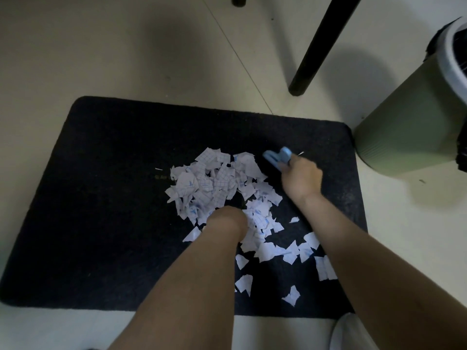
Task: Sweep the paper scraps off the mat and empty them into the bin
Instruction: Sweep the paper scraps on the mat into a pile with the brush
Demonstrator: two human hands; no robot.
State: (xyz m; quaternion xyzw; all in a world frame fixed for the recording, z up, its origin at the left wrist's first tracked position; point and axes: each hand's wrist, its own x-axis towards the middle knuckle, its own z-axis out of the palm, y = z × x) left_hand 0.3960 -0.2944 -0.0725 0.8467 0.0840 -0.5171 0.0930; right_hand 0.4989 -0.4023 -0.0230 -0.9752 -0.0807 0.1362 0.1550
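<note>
A dark mat point(106, 198) lies on the pale floor. White squared paper scraps point(209, 183) are heaped near its middle, and looser scraps point(293, 251) trail toward its near right corner. My right hand point(300, 178) grips the light-blue handle of a small brush point(278, 157) at the heap's right edge; its dark head is blurred. My left hand point(225, 219) points down into the near side of the heap, with its fingers hidden from view. The green bin point(409, 122), with a white rim and black liner, stands just off the mat's far right corner.
A black slanted furniture leg point(321, 44) meets the floor beyond the mat, left of the bin. Another dark leg end point(238, 1) shows at the top edge. A white rounded object point(348, 334) sits at the bottom right, near my right forearm.
</note>
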